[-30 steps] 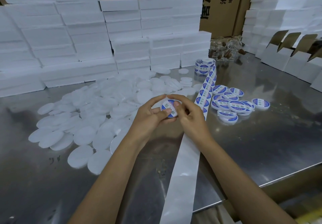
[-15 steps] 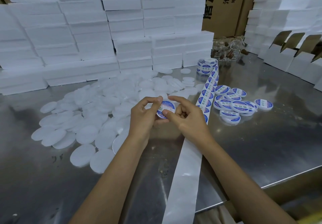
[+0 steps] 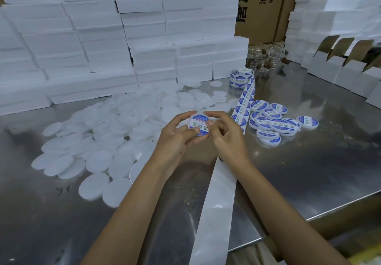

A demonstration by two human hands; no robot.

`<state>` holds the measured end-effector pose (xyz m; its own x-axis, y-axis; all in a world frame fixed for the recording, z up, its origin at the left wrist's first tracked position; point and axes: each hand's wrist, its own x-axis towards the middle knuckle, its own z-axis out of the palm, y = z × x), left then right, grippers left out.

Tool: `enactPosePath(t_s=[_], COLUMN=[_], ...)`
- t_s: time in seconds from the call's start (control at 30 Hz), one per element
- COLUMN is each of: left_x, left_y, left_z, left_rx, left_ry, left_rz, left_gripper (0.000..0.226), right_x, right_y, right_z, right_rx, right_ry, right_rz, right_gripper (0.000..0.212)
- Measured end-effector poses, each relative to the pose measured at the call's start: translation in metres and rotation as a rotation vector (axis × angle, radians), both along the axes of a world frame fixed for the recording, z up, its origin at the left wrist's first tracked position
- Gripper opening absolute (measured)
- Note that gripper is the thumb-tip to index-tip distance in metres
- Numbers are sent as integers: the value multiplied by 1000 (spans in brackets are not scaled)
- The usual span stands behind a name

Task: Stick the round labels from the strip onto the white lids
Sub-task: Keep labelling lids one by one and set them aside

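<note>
Head view, left hand (image 3: 175,139) and right hand (image 3: 226,139) both pinching a labelled white lid (image 3: 198,125) above the steel table (image 3: 309,172), label strip (image 3: 243,108) just right, plain lids (image 3: 107,141) heaped left

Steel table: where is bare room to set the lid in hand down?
Bare steel table lies right of the backing strip, nearer than the labelled lids; also near-left, in front of the blank lids. Crowded: that blank pile, and around the label roll.
</note>
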<state>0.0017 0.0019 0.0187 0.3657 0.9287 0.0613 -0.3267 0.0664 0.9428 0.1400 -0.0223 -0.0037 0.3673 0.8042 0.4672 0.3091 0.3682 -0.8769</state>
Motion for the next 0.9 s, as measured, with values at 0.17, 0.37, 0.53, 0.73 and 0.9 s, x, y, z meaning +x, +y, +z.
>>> enactPosePath(t_s=[0.17, 0.37, 0.53, 0.73, 0.9], left_x=[4, 4, 5, 5, 6], left_y=[-1, 2, 4, 4, 4], left_z=[-4, -10, -12, -11, -14], left_rx=[-17, -56, -62, -82, -90], left_ry=[3, 57, 97, 118, 155], left_rz=[-18, -13, 1, 11, 26], left_gripper=[41, 40, 35, 33, 32], right_x=[4, 46, 83, 84, 78], right_y=[3, 7, 4, 1, 1], right_z=[-2, -3, -4, -4, -3], right_rx=[-10, -62, -134, -180, -176], right_ry=[50, 268, 510, 518, 384], right_rz=[-50, -445, -618, -608, -608], right_gripper=[22, 20, 35, 54, 60])
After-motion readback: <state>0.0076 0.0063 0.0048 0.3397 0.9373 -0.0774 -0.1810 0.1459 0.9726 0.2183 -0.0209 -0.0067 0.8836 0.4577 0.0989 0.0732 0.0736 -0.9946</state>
